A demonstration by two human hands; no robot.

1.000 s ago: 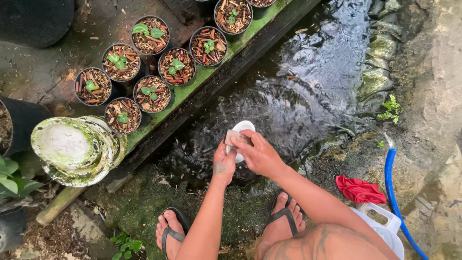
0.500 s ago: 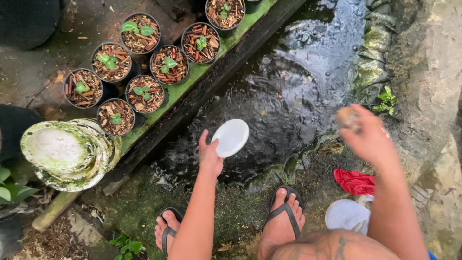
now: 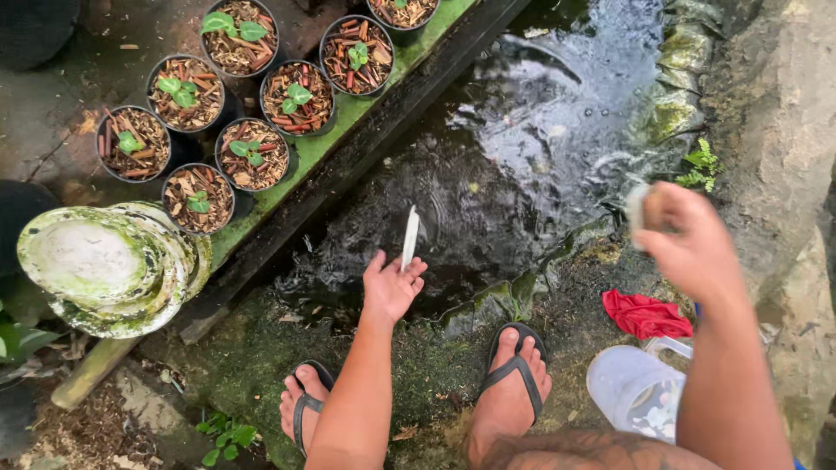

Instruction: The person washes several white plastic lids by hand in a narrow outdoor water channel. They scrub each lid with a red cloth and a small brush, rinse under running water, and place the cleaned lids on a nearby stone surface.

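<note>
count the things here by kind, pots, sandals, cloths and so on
seedling pots: 7
stacked mossy pots: 1 stack
white lid in left hand: 1
pale object in right hand: 1
sandals: 2
red cloth: 1
clear jug: 1
total: 14

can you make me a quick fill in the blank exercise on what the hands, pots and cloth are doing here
1. The left hand holds a thin white lid edge-on over the ____.
2. The cloth lying on the ground by the right foot is ____ in colour.
3. The small pots on the green ledge each hold a ____ seedling.
4. The right hand is closed around a small pale ____.

Missing words: water; red; green; object
</note>
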